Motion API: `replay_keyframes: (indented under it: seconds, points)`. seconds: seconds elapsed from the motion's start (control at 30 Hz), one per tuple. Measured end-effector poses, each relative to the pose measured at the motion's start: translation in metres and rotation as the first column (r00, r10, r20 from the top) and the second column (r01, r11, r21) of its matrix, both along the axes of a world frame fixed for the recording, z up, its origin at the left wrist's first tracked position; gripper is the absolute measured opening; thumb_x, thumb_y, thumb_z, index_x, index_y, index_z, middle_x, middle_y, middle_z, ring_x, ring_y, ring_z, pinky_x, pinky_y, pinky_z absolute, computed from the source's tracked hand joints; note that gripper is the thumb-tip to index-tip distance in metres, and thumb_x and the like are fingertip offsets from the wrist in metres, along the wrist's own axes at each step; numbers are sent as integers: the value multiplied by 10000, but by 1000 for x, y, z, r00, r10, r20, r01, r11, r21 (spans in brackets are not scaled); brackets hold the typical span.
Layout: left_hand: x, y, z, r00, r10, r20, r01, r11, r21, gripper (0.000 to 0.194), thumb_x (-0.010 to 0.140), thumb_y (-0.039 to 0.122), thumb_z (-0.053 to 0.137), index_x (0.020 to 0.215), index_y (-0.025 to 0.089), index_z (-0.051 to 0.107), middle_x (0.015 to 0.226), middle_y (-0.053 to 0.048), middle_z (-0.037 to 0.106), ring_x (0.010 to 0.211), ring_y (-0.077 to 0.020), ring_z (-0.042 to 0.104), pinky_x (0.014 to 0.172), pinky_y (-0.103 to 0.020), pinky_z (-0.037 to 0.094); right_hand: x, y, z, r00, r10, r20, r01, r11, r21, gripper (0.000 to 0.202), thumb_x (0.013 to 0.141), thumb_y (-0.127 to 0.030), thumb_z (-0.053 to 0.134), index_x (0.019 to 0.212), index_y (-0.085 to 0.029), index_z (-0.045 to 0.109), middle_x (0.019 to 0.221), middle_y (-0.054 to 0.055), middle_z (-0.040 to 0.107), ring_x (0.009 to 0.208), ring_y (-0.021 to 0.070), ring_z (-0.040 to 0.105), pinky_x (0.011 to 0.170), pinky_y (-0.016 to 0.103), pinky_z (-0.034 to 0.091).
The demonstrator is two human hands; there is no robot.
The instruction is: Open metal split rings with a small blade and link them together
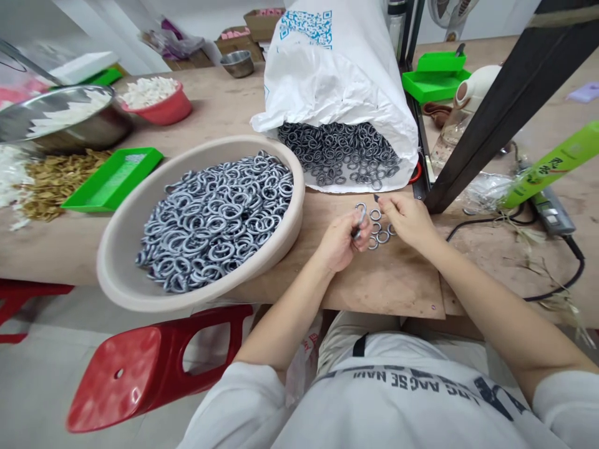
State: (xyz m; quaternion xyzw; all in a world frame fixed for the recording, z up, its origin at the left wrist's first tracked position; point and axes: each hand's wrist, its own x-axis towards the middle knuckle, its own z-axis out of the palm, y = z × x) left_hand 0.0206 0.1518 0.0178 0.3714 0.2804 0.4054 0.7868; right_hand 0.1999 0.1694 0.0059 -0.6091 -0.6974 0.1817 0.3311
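My left hand (340, 242) is closed around a grey ring (361, 207), which sticks up past the fingertips; how many rings it holds is hidden. Close by on the right, my right hand (410, 219) pinches a small dark pointed piece (376, 197), mostly covered by the fingers. Several loose grey rings (382, 237) lie on the wooden table between and under my hands. To the left stands a big beige basin (112, 274) heaped with grey rings (219, 218). Behind my hands, a white sack (337, 93) lies with its mouth towards me, and darker rings (322, 149) spill inside it.
A dark metal post (486, 118) rises just right of my right hand. Further right are a green tube-shaped package (552, 162) and a power strip (552, 212) with its cable. Green trays (112, 181), a red bowl (175, 107) and a red stool (116, 374) are to the left.
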Motion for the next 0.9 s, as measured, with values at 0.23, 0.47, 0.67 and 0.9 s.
replay_keyframes:
  seconds: [0.23,0.47,0.67,0.9]
  points:
    - [-18,24,-7,926,376,-28,-377,924,-63,346,738,127,576,1074,185,636,793,10,624,596,-73,565,453,-157,379,-34,45,-4,936,58,347,-20,993,-112,307,839,-405,688,1064,-199,722,1106,147,698,932,288,651,734,353,441]
    - [-3,16,-11,878,380,-291,-400,916,-12,228,836,382,639,854,154,634,716,4,567,482,-50,444,371,-163,211,-17,21,3,947,70,-313,-116,985,-128,193,811,-371,693,861,-185,712,741,30,706,639,170,609,578,283,435]
    - [14,-3,-15,955,215,-207,-182,969,167,436,830,554,668,709,163,520,567,46,435,441,-31,316,406,-163,216,-25,-27,11,832,98,-545,-132,991,-24,238,852,-422,660,916,-196,696,821,34,729,719,184,666,653,298,505]
    - [12,-3,-12,964,161,-211,-155,987,46,430,866,542,598,684,185,441,520,71,355,394,-33,230,377,-170,120,-24,-25,4,888,92,-451,-84,996,38,345,943,-517,529,862,-204,650,731,21,681,675,177,625,615,290,447]
